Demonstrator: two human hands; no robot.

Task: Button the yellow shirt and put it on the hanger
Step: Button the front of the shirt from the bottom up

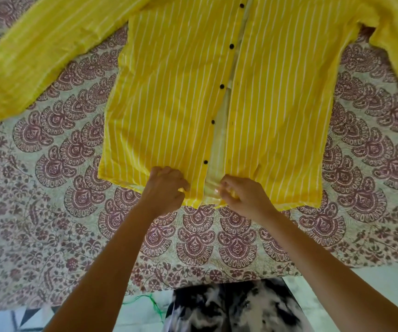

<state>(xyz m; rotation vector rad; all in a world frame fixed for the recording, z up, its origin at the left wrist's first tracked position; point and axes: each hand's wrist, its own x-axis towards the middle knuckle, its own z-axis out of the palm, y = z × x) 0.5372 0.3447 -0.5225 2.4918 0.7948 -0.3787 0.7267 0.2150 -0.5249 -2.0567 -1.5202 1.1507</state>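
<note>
Yellow shirt [169, 92] hem pinched by both hands

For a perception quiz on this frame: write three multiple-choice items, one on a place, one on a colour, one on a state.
1. Where do the left hand and the right hand grip the yellow shirt?
A. at the collar
B. at the sleeve cuffs
C. at the bottom hem, either side of the front opening

2. What colour are the buttons?
A. black
B. white
C. red

3. How is the shirt's front?
A. buttoned all the way down
B. open, with the two panels apart
C. rolled into a bundle

Answers:
1 C: both hands pinch the near hem beside the opening.
2 A: the dots down the panel edge are black.
3 B: paler inner cloth shows between the panels.
</note>
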